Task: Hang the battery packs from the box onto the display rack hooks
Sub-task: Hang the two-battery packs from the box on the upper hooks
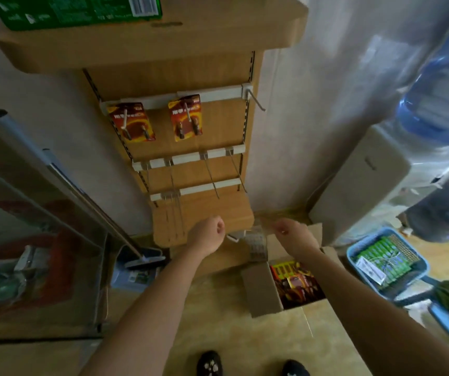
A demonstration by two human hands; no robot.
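The wooden display rack (pixel 190 126) stands against the wall with three white rails of metal hooks. Two red battery packs hang on the top rail, one at the left (pixel 132 122) and one in the middle (pixel 186 118); the top right hook (pixel 255 100) is bare. An open cardboard box (pixel 261 291) on the floor holds more red battery packs (pixel 296 286). My left hand (pixel 208 234) is curled in front of the rack's foot with nothing visible in it. My right hand (pixel 293 234) hovers over the box and pinches a blurred piece of clear plastic (pixel 257 241).
A broom and dustpan (pixel 142 260) lean left of the rack. A blue basket (pixel 386 261) of green packs sits on the floor at the right, beside a grey case (pixel 361 185). A large cardboard box (pixel 147 44) tops the rack. My shoes (pixel 209 363) stand on the tiles.
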